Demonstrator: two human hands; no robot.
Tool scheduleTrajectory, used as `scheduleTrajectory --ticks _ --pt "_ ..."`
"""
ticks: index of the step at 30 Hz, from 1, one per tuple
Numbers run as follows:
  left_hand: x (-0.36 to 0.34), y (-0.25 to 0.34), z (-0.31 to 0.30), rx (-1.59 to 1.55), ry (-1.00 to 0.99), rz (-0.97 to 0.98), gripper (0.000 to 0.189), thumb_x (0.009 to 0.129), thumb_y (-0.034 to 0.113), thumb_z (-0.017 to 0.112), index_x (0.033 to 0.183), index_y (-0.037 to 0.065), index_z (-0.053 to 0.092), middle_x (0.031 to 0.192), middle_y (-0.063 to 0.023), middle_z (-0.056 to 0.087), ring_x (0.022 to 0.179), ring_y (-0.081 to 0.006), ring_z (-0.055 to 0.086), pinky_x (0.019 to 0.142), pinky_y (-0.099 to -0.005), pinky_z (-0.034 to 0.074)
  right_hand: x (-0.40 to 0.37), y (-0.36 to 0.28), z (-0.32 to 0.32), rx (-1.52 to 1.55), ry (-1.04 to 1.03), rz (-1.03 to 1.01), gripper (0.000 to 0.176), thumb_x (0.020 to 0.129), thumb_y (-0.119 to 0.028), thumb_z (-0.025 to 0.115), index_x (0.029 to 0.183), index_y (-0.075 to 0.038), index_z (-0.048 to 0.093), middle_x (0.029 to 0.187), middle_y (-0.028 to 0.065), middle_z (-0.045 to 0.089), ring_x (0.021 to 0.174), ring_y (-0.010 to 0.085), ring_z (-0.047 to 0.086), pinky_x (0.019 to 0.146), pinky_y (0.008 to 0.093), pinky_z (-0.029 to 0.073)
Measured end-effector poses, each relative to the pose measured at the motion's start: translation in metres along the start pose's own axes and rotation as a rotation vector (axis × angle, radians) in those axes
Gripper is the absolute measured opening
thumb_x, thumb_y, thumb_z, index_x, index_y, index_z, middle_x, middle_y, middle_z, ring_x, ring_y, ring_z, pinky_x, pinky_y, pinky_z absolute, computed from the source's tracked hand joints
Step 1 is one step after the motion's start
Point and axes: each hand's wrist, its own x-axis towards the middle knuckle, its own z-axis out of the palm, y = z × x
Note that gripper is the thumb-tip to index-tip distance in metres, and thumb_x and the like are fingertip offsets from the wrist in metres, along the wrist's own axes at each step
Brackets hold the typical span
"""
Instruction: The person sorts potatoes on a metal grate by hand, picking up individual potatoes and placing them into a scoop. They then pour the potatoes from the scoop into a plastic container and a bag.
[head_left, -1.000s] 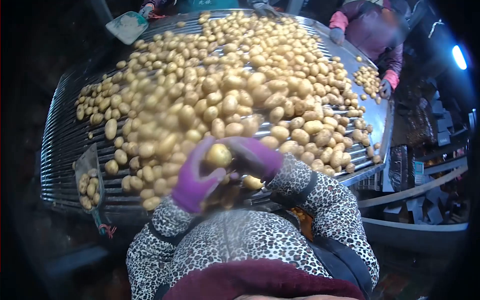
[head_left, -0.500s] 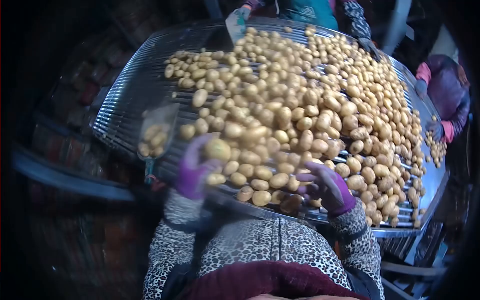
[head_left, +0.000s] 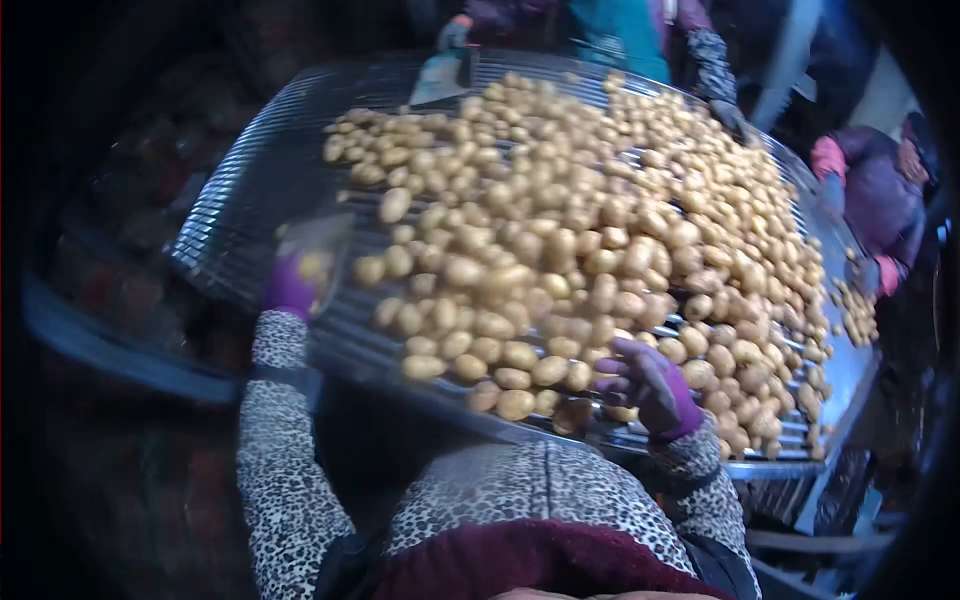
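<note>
Many potatoes [head_left: 520,275] lie spread over a slatted metal table [head_left: 225,190]. My left hand [head_left: 290,285], in a purple glove, is at a scoop [head_left: 338,240] on the table's left side. A yellowish potato [head_left: 315,265] shows right beside its fingers, which are smeared by motion; I cannot tell whether they still grip it. Over the near edge of the pile hovers my right hand [head_left: 655,385], also gloved in purple. Its fingers are apart and loosely bent, with nothing seen in them, close to the nearest potatoes.
Across the table a person in a teal apron [head_left: 625,40] holds a flat scoop [head_left: 440,78] in one gloved hand; the other gloved hand [head_left: 730,118] is at the pile. Another person [head_left: 880,200] works at the right edge beside a smaller heap of potatoes [head_left: 858,312].
My left hand has moved left from the pile, where it held a large potato, to the scoop. My right hand stays nearly in place. The person opposite has shifted their scoop left.
</note>
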Motion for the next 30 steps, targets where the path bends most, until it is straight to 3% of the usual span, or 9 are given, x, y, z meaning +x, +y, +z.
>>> scheduleTrajectory --ticks 2,3,5,9,11,16,22,26,30 --pt "0.023 -0.034 0.051 0.128 0.038 0.212 0.060 0.076 0.034 0.070 0.130 0.016 0.050 0.125 -0.0187 0.055 0.111 -0.0367 0.055 0.092 -0.0490 0.045 -0.002 -0.001 -0.006 -0.047 -0.001 -0.024 0.053 0.096 -0.037 0.051 0.135 -0.002 0.042 0.116 0.0154 0.060 0.098 0.0248 0.064 0.082 0.0340 0.052" --pt "0.020 0.003 0.023 0.180 -0.170 0.124 0.061 0.078 0.037 0.069 0.131 0.014 0.049 0.125 -0.0192 0.056 0.114 -0.0371 0.054 0.095 -0.0488 0.044 -0.011 -0.012 -0.005 -0.113 0.024 -0.029 0.053 0.096 -0.037 0.052 0.134 -0.002 0.043 0.116 0.0151 0.060 0.099 0.0242 0.064 0.083 0.0336 0.052" --pt "0.034 -0.038 0.062 0.207 -0.140 0.178 0.059 0.079 0.033 0.067 0.131 0.014 0.049 0.126 -0.0193 0.055 0.114 -0.0372 0.053 0.095 -0.0496 0.044 -0.027 -0.041 -0.004 -0.246 0.052 -0.095 0.048 0.095 -0.034 0.054 0.131 -0.003 0.049 0.116 0.0139 0.061 0.099 0.0220 0.063 0.087 0.0325 0.051" --pt "0.018 0.004 0.014 0.228 -0.245 0.078 0.060 0.075 0.029 0.068 0.131 0.016 0.049 0.123 -0.0176 0.055 0.113 -0.0369 0.053 0.094 -0.0456 0.045 -0.018 -0.106 -0.045 -0.453 0.198 -0.273 0.044 0.092 -0.028 0.060 0.128 -0.005 0.053 0.110 0.0078 0.063 0.096 0.0171 0.062 0.085 0.0296 0.051" --pt "0.009 -0.028 0.029 -0.076 -0.067 0.077 0.062 0.076 0.027 0.069 0.132 0.014 0.048 0.126 -0.0186 0.053 0.114 -0.0381 0.052 0.096 -0.0446 0.043 0.005 -0.139 -0.071 -0.547 0.275 -0.324 0.043 0.090 -0.029 0.060 0.126 -0.005 0.055 0.109 0.0074 0.063 0.094 0.0155 0.062 0.084 0.0284 0.051" --pt "-0.056 -0.099 0.047 -0.104 0.077 -0.053 0.062 0.077 0.022 0.069 0.133 0.006 0.047 0.131 -0.0213 0.049 0.119 -0.0366 0.050 0.100 -0.0430 0.040 0.113 -0.191 -0.166 -1.164 0.429 -0.434 0.037 0.087 -0.026 0.060 0.116 -0.002 0.062 0.106 0.0133 0.066 0.094 0.0256 0.064 0.086 0.0347 0.050" --pt "-0.096 -0.096 0.049 -0.286 0.087 -0.137 0.063 0.081 0.014 0.067 0.137 0.002 0.041 0.133 -0.0218 0.047 0.124 -0.0329 0.045 0.104 -0.0410 0.036 0.215 -0.216 -0.187 -1.880 0.373 -0.157 0.037 0.084 -0.031 0.062 0.114 -0.009 0.064 0.109 0.0171 0.065 0.102 0.0311 0.062 0.088 0.0389 0.049" --pt "-0.113 -0.066 0.041 -0.406 0.046 -0.291 0.068 0.079 0.005 0.066 0.141 0.003 0.036 0.135 -0.0197 0.045 0.125 -0.0311 0.045 0.105 -0.0385 0.035 0.265 -0.215 -0.189 -2.060 0.137 0.165 0.040 0.084 -0.033 0.061 0.118 -0.012 0.061 0.108 0.0158 0.066 0.101 0.0316 0.063 0.086 0.0409 0.050" --pt "-0.124 -0.066 0.057 -0.776 0.168 -0.402 0.070 0.081 0.001 0.063 0.144 0.004 0.032 0.140 -0.0169 0.039 0.127 -0.0267 0.041 0.107 -0.0363 0.033 0.266 -0.214 -0.178 -2.087 0.185 0.294 0.041 0.083 -0.033 0.063 0.118 -0.011 0.061 0.108 0.0155 0.066 0.100 0.0316 0.064 0.085 0.0409 0.050"
